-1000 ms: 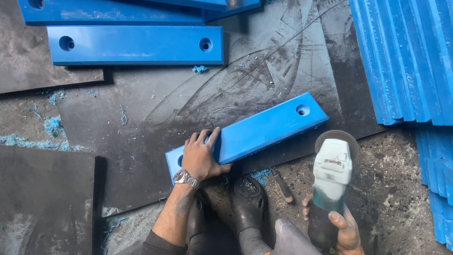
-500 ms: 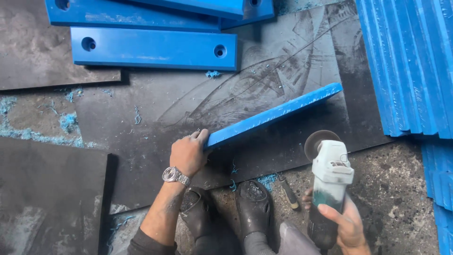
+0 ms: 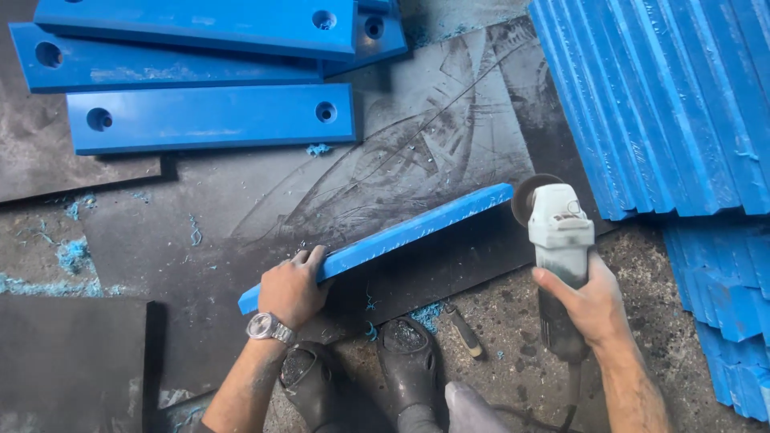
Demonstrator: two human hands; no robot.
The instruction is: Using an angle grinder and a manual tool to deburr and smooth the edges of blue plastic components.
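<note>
Now the blue plastic bar [image 3: 401, 232] stands on its long edge; a second ago it lay flat with its broad face and bolt hole up, and half a second ago it was already tipping upright. With the narrow edge uppermost, that edge is what faces the tool.

Left hand [image 3: 293, 287]: closed around the near end of the bar, fingers wrapped over the top edge, steadying it upright. A wristwatch [image 3: 265, 326] sits on that wrist.

Right hand [image 3: 589, 301]: gripping the body of a white angle grinder [image 3: 560, 240]. The grinder has moved up since the earlier frames; its disc [image 3: 525, 196] is now just beside the far end of the bar. Cannot tell whether they touch.

Bar position: on the dark scratched floor sheet [image 3: 417, 136], just ahead of the person's black shoes [image 3: 405, 349]. Long axis runs diagonally, near end low-left at the left hand, far end up-right toward the grinder.

Around: three similar blue bars with holes [image 3: 208, 116] lie flat at top left; a ribbed stack of blue strips [image 3: 666, 104] at right; blue shavings [image 3: 72, 252] scattered on the floor.
</note>
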